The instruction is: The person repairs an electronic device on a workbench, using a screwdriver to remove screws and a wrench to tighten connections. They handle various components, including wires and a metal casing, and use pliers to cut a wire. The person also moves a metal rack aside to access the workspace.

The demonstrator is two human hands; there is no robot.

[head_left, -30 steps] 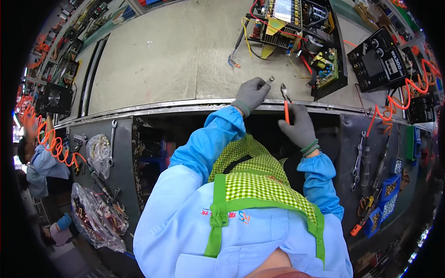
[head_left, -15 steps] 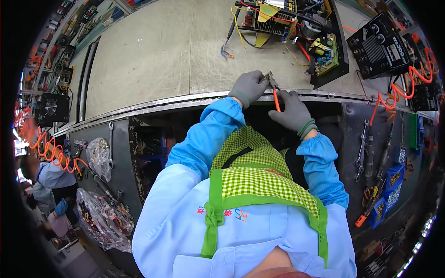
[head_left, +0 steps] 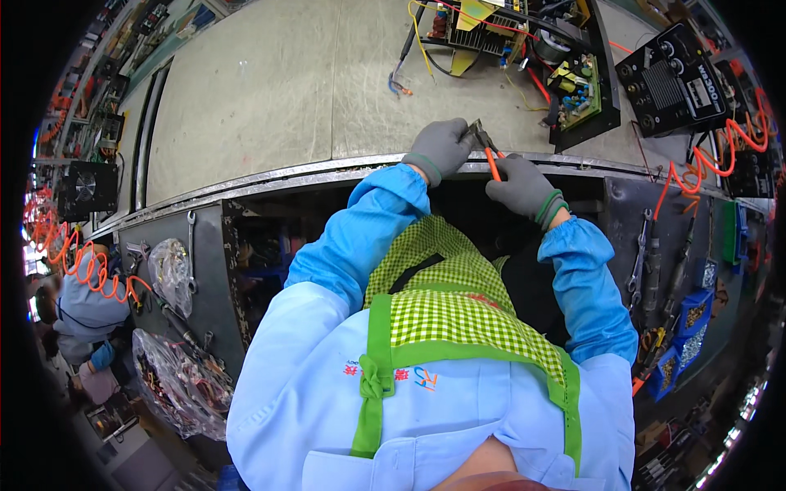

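My right hand [head_left: 521, 188], in a grey glove, is closed round the orange handles of a pair of pliers [head_left: 490, 153]. The handles stand apart, and the dark jaws point up and left over the bench's front edge. My left hand [head_left: 443, 147], gloved too, is closed with its fingertips right at the jaws. Whatever it pinches there is too small or hidden to make out. Beyond my hands, a cable with stripped wire ends [head_left: 399, 84] lies on the bench, leading to an open electronic unit [head_left: 491, 37] with a heatsink and a circuit board.
The grey bench top [head_left: 254, 106] stretches left. A black power box [head_left: 671, 79] with an orange coiled hose [head_left: 741, 135] stands at right. Blue bins [head_left: 694, 315] of small parts and hanging wrenches [head_left: 639, 258] are at lower right. A bagged bundle [head_left: 182, 385] and a co-worker [head_left: 86, 303] are at left.
My right hand has shifted slightly right, and the pliers' handles have spread apart. My left hand has barely moved. The co-worker at left has changed posture.
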